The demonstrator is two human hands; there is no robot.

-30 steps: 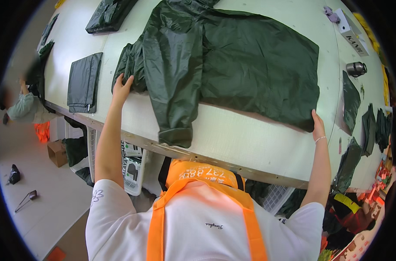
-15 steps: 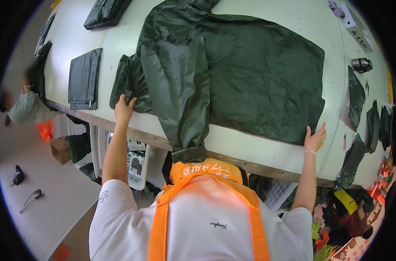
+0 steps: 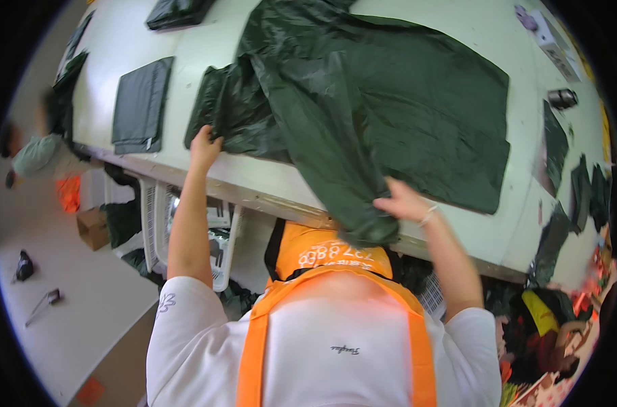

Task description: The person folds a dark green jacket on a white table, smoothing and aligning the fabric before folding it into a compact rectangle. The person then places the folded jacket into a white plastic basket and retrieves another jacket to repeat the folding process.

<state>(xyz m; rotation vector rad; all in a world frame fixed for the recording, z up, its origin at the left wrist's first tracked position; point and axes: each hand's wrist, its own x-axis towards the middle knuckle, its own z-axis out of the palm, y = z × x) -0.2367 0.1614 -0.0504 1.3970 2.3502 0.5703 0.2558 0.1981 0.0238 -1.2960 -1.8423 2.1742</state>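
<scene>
A dark green, shiny rain jacket (image 3: 444,102) lies spread over the white table in front of me, its upper end running out of view at the top. One long sleeve (image 3: 322,129) slants across it and hangs over the near edge. At the jacket's bunched left side, my left hand (image 3: 205,146) pinches the lower corner. My right hand (image 3: 405,201) is closed on the sleeve near its cuff, thumb pointing left; its fingertips are partly hidden and the cuff is blurred.
A folded dark garment (image 3: 144,105) lies left of the jacket, with a dark bundle (image 3: 178,12) behind it. A metal flask (image 3: 563,99) and a white box (image 3: 554,44) stand at the right. White plastic baskets (image 3: 160,224) sit below the edge. Another person's sleeve (image 3: 37,156) shows far left.
My right hand has left the jacket's lower right corner and moved left to the sleeve. The sleeve's lower end has swung right. My left hand stays on the left corner.
</scene>
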